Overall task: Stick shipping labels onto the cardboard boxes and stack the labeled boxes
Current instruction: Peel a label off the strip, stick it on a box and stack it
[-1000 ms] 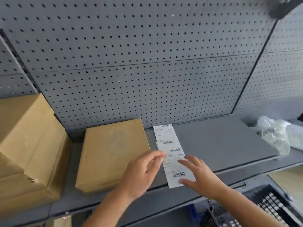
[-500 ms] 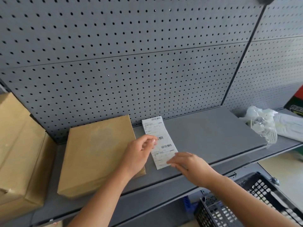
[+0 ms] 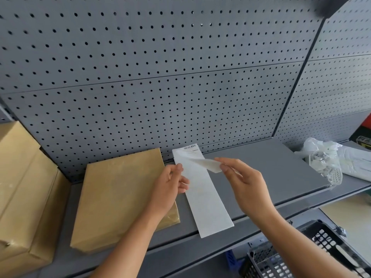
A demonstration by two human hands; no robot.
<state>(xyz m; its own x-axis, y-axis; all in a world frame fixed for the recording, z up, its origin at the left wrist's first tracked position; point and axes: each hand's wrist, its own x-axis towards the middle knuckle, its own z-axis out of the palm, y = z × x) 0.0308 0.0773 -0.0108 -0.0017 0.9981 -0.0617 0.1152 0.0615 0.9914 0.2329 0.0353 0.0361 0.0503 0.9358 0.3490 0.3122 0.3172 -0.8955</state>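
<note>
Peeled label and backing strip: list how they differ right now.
The peeled label is small and curls up off the strip, pinched by the right hand; the backing strip is long and lies flat on the shelf, its edge pinched by the left hand. The peeled label shows a blank underside; the backing strip has one printed label at its far end. Both are white.

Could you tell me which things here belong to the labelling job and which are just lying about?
Job: label strip, held by left hand; peeled label, pinched by right hand; flat cardboard box; stacked boxes.
Lying about: plastic bags; black basket.
</note>
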